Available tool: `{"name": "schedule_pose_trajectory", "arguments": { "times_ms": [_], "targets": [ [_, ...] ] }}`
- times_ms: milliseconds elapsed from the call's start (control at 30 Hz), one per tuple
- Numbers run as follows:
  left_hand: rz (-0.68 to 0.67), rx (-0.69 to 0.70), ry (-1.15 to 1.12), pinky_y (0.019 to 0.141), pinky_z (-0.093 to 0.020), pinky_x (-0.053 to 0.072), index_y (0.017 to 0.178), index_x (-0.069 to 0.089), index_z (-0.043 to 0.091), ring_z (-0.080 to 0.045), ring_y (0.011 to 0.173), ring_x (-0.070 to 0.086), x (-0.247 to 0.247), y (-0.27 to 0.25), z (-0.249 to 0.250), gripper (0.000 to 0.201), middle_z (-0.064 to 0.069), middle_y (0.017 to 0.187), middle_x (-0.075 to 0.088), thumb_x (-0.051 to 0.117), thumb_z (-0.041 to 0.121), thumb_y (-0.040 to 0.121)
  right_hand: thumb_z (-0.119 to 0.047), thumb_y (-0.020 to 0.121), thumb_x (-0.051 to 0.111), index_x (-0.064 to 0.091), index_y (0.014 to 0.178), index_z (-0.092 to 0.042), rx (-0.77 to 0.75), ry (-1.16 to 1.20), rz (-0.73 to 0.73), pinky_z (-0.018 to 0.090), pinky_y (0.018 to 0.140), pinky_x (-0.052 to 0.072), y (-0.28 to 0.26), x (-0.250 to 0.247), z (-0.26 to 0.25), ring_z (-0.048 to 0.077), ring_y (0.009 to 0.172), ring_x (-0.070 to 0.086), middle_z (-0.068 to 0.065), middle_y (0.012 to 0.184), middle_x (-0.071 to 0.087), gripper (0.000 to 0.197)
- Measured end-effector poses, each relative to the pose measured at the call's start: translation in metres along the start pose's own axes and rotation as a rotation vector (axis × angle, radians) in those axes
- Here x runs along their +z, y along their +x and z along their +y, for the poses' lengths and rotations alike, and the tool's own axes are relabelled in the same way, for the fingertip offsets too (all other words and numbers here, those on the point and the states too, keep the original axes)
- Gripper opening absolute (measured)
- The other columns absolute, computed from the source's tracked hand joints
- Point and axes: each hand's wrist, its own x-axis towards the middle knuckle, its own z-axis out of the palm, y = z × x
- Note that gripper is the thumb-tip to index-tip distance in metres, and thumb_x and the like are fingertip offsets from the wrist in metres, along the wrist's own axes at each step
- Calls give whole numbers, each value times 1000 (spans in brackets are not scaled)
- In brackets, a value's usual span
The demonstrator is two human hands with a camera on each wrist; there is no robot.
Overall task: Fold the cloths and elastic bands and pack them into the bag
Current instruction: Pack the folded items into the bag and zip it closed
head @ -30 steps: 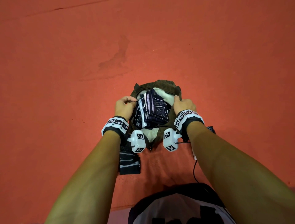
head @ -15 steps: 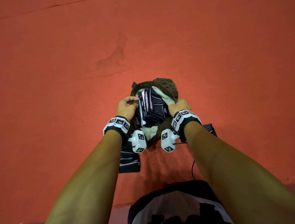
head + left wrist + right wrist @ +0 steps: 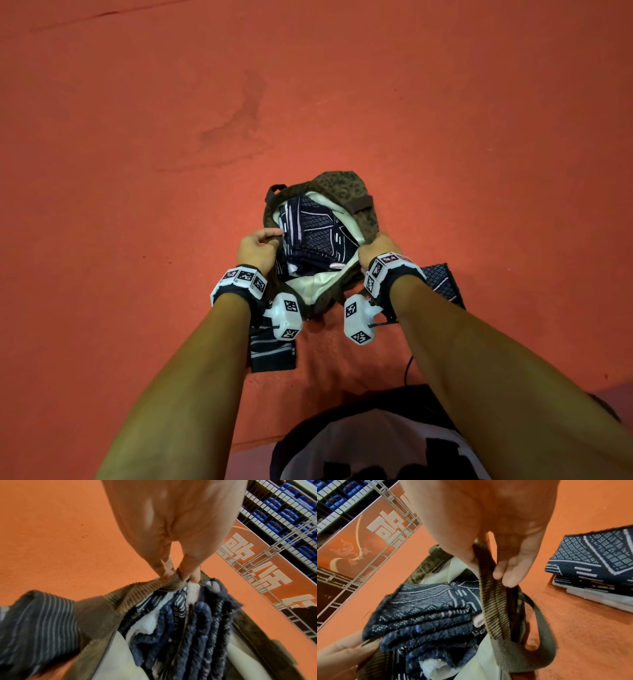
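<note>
Orange floor (image 3: 171,137) fills the head view, with a faint darker stain on it beyond the brown bag (image 3: 346,186), which sits just in front of the person. Its mouth is spread wide over a pale lining, and a bundle of folded dark cloths (image 3: 318,233) with light woven lines fills the opening. The left hand (image 3: 258,248) pinches the bag's left rim and the right hand (image 3: 378,247) grips the right rim. A striped folded cloth (image 3: 272,354) lies on the floor under the left forearm, and a diamond-patterned one (image 3: 442,282) lies just beside the right wrist. From the left wrist, thumb and fingers (image 3: 183,569) close on the ribbed brown edge, with the cloths packed right below them; a wire rack and an orange banner (image 3: 257,561) stand behind. From the right wrist, the fingers (image 3: 510,566) curl round the ribbed rim, a loose strap (image 3: 542,635) loops below, and a stack of folded cloths (image 3: 594,566) rests on the floor to the right, apart from the bag.
</note>
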Motion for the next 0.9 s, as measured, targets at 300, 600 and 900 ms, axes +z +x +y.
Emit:
{"name": "schedule_pose_trajectory", "arguments": {
  "times_ms": [300,600,900],
  "targets": [
    [-1,44,128,81,-43,59,94,66,21,-32,86,69,-2,-8,17,30,-9,88,70,56,-4,81,-8,84,51,35,121,-17,-117,98,-9,48,74,59,-9,6,-23,38,84,67,15,106,61,41],
    [23,169,-39,58,-23,47,79,62,23,-22,68,62,1,-15,84,28,-5,74,65,48,-1,84,-12,97,45,52,129,-4,-234,15,110,32,73,39,-13,-36,-53,36,102,59,19,122,61,34],
    [-61,306,-143,67,-22,55,84,63,17,-15,73,65,2,-30,138,30,-13,88,75,45,-8,80,-6,95,45,38,135,-10,-249,41,318,34,62,41,-26,-71,-75,31,76,55,12,93,57,41]
  ]
}}
